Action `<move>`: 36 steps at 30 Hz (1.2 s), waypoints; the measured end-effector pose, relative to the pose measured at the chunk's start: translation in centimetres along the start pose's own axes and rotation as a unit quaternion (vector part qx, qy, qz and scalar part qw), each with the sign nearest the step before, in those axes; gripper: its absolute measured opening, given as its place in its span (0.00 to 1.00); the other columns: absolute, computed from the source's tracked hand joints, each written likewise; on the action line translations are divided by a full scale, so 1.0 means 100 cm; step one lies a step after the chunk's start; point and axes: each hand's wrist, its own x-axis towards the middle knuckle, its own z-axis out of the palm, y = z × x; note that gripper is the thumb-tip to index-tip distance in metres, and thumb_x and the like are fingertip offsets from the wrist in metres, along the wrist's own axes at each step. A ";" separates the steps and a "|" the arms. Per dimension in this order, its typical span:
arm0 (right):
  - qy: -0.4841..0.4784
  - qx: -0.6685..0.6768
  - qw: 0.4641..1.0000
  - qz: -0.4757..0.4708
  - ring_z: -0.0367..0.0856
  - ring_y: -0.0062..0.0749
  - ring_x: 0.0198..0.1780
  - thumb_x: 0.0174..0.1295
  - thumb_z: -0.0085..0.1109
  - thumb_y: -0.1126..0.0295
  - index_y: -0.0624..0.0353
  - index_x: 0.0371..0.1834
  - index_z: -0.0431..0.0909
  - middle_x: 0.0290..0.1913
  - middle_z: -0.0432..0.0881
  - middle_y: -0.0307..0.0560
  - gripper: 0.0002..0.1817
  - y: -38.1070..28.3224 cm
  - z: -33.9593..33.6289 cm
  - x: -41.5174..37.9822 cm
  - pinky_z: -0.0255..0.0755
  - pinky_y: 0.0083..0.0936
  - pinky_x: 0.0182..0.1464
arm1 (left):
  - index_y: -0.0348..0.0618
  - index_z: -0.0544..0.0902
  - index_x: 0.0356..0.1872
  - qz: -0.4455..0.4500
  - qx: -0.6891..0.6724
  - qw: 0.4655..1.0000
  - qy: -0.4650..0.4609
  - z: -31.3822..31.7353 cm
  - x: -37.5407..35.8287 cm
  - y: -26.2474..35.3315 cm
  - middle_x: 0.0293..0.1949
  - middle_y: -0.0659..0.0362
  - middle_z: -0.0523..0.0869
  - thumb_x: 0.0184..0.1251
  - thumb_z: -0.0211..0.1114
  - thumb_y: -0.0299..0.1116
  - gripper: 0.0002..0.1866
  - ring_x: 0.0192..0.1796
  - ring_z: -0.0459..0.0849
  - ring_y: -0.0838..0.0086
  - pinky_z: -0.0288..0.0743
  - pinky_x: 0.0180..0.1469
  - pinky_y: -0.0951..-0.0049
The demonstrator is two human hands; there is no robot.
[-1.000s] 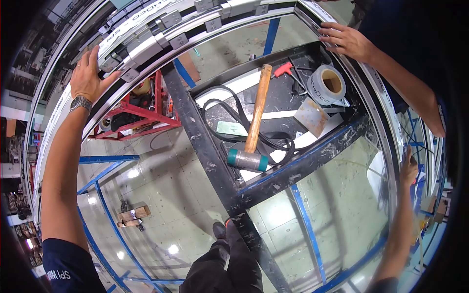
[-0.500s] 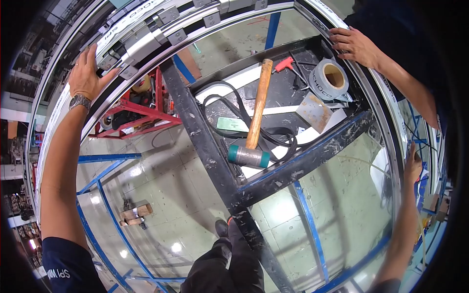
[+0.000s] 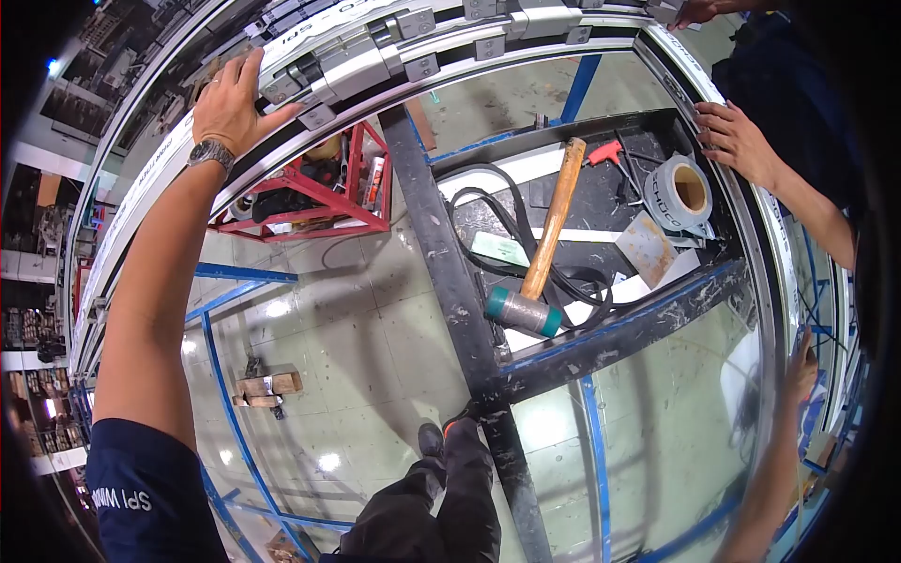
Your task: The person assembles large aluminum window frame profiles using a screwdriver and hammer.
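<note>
A large white and black window frame (image 3: 771,272) curves around the view, with lettered film on it and grey hinge-like fittings (image 3: 352,66) along its far side. My left hand (image 3: 228,113), with a watch at the wrist, lies over the frame's upper left beside these fittings, thumb and fingers spread. At the lower right my right hand (image 3: 804,371) is against the outer side of the frame; blur and the frame's edge hide its fingers. Another person's hand (image 3: 737,143) rests on the frame's right side, above my right hand.
Below the frame, a black tray (image 3: 601,342) holds a mallet (image 3: 556,220), a tape roll (image 3: 678,192), a red-handled tool (image 3: 605,153) and black rubber strip. A red rack (image 3: 328,202) with tools stands left. Blue bars (image 3: 235,403) and wooden blocks (image 3: 267,387) are near the floor. A co-worker stands right.
The view has shifted, so the tray and mallet appear farther right. My left hand remains on the frame by the fittings. Another hand now shows at the top right.
</note>
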 end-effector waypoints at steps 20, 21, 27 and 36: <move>-0.006 0.007 1.000 -0.005 0.78 0.43 0.23 0.68 0.62 0.79 0.33 0.85 0.52 0.30 0.80 0.49 0.46 -0.007 -0.013 0.006 0.71 0.40 0.23 | 0.48 0.67 0.75 -0.018 0.000 0.999 -0.047 -0.005 0.001 0.003 0.64 0.50 0.78 0.55 0.68 0.72 0.52 0.60 0.82 0.54 0.78 0.59 0.56; -0.003 0.014 1.000 -0.010 0.78 0.43 0.23 0.68 0.62 0.78 0.33 0.85 0.52 0.31 0.80 0.49 0.46 -0.007 -0.014 0.006 0.71 0.40 0.22 | 0.48 0.68 0.75 -0.016 0.000 0.999 -0.045 -0.005 0.001 0.002 0.64 0.50 0.78 0.55 0.68 0.72 0.52 0.60 0.82 0.54 0.78 0.58 0.56; 0.025 0.039 0.999 -0.022 0.78 0.44 0.23 0.67 0.63 0.79 0.33 0.85 0.52 0.31 0.81 0.48 0.47 -0.013 -0.023 0.010 0.71 0.40 0.23 | 0.49 0.67 0.75 -0.018 0.008 0.999 -0.050 -0.004 0.001 0.002 0.64 0.50 0.78 0.55 0.68 0.72 0.52 0.61 0.82 0.54 0.78 0.59 0.56; 0.002 0.036 0.999 -0.008 0.79 0.46 0.25 0.66 0.62 0.81 0.34 0.84 0.52 0.33 0.82 0.50 0.47 -0.009 -0.014 0.005 0.73 0.40 0.25 | 0.47 0.67 0.75 -0.020 -0.009 0.998 -0.058 -0.007 0.002 0.003 0.64 0.48 0.77 0.56 0.68 0.71 0.52 0.60 0.81 0.53 0.77 0.60 0.56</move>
